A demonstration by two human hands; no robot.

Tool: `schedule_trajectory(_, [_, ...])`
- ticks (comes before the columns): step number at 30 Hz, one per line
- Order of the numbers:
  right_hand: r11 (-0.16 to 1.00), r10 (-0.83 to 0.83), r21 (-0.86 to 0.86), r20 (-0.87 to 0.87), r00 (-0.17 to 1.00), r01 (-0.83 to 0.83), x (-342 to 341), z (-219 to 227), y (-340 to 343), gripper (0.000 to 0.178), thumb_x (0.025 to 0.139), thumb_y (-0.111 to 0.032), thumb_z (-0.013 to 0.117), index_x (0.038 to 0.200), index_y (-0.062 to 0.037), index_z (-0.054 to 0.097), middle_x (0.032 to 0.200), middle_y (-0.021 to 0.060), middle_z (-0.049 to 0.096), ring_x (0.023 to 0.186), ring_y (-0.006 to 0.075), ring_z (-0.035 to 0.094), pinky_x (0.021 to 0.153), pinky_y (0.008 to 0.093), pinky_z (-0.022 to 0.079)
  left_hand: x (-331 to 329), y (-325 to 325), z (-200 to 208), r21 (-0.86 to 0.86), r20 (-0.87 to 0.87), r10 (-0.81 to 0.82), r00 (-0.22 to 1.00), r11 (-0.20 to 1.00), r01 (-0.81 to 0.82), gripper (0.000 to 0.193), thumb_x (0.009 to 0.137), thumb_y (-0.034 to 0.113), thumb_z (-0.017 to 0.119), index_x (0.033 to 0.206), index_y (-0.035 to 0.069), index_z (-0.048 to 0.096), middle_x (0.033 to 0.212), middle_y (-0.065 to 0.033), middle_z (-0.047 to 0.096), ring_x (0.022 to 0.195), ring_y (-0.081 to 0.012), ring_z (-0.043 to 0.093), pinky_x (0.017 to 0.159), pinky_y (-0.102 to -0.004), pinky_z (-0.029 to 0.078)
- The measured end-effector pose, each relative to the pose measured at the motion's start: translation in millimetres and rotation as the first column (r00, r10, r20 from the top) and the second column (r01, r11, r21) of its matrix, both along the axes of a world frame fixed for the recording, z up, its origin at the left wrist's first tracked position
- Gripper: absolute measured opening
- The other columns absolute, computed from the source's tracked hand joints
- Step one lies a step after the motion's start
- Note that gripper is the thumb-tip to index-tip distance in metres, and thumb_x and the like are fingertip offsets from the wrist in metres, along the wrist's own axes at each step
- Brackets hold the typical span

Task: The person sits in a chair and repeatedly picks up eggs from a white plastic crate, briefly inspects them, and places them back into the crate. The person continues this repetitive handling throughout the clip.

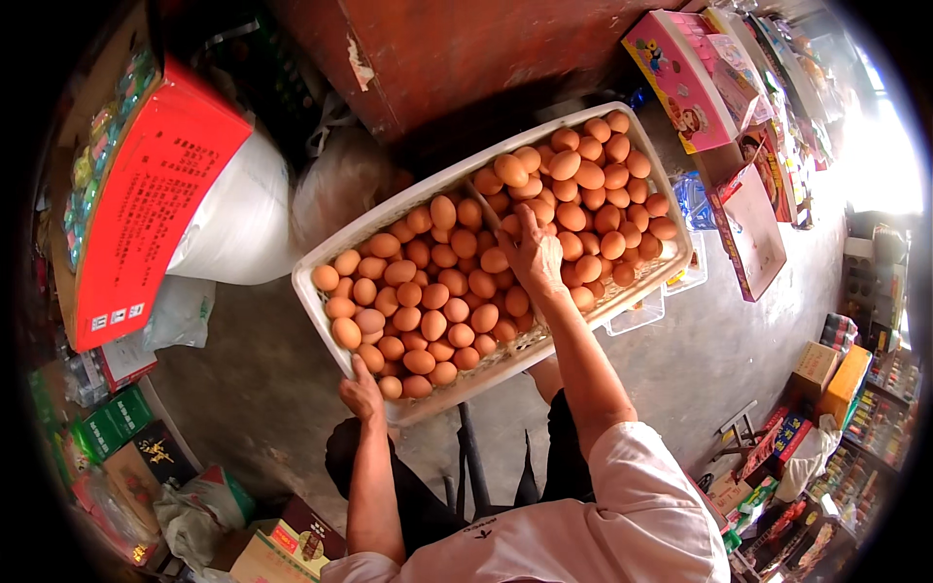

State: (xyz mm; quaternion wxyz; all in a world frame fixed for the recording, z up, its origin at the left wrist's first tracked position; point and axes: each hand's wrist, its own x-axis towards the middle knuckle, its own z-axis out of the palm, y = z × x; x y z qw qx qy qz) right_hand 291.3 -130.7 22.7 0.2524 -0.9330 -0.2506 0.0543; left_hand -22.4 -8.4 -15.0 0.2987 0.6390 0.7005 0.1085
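Note:
A white plastic crate [319, 355] spans the middle of the view at a slant, filled with brown eggs [406, 296]. A thin divider [480, 201] splits it into a left and a right part. My left hand [362, 393] is closed on the crate's rim at the near left corner, fingertips partly out of sight. My right hand [536, 255] reaches in over the divider, thumb and fingers bent down among the eggs. Whether it grips an egg or the divider is hidden.
A red carton [155, 194] of wrapped sweets and a white sack [238, 214] stand left. A reddish-brown panel [466, 63] rises behind the crate. Pink display boxes [685, 83] and an open shallow box [750, 233] lie right. Grey floor [258, 389] shows around; shelved goods [865, 437] line the lower right.

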Motion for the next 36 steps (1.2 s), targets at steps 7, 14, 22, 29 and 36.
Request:
schedule_trajectory(7, [0.996,-0.091,-0.025,-0.057,0.994,0.09,-1.2,0.1,8.0,0.052,0.08,-0.028,0.062,0.125,-0.0081,0.043,0.087,0.0195,0.062,0.072,0.0367,0.06,0.059,0.0443,0.049,6.3,-0.1,9.0,-0.044,-0.082,-0.007,0.997,0.999,0.003,0.061,0.086,0.046,0.053,0.094,-0.014,0.061,0.086,-0.0291,0.063,0.082,-0.0387,0.063,0.071,-0.0429,0.048])
schedule_trajectory(14, [0.991,-0.112,0.075,-0.041,0.993,0.115,4.1,-7.2,13.1,0.05,0.084,-0.025,0.058,0.128,-0.009,0.04,0.093,0.0173,0.059,0.074,0.0375,0.059,0.059,0.0454,0.049,7.0,-0.8,11.2,-0.058,-0.038,0.005,0.999,0.998,-0.007,0.061,0.085,0.047,0.053,0.095,-0.013,0.062,0.088,-0.0284,0.063,0.083,-0.0382,0.063,0.072,-0.0428,0.048])
schedule_trajectory(22, [0.996,-0.034,-0.077,0.154,0.987,0.047,0.0,-8.7,18.0,0.037,0.08,-0.021,0.058,0.116,-0.0145,0.049,0.101,0.015,0.051,0.084,0.0341,0.057,0.061,0.0428,0.049,3.7,2.4,9.6,-0.186,-0.056,0.052,0.997,0.981,-0.062,0.061,0.083,0.051,0.053,0.097,-0.008,0.063,0.091,-0.0266,0.063,0.087,-0.0398,0.061,0.074,-0.0442,0.047])
schedule_trajectory(29, [0.945,0.237,0.193,0.157,0.959,-0.265,-40.8,16.4,42.7,0.024,0.078,-0.016,0.059,0.101,-0.0137,0.055,0.088,0.0119,0.056,0.076,0.0305,0.058,0.056,0.0415,0.049,-9.7,3.0,-7.5,-0.052,0.036,0.017,0.999,0.999,-0.016,0.061,0.082,0.052,0.053,0.091,-0.007,0.064,0.086,-0.0273,0.063,0.082,-0.0411,0.061,0.072,-0.0439,0.048])
schedule_trajectory(36, [0.573,0.781,-0.012,-0.296,0.551,-0.819,-145.4,8.2,47.5,0.009,0.074,-0.012,0.057,0.082,-0.0116,0.061,0.079,0.0113,0.059,0.064,0.0269,0.061,0.05,0.0381,0.048,-9.5,0.2,-3.4,-0.018,0.112,-0.003,0.994,1.0,0.005,0.06,0.085,0.052,0.051,0.093,-0.006,0.063,0.086,-0.0274,0.062,0.084,-0.0417,0.06,0.072,-0.0447,0.047])
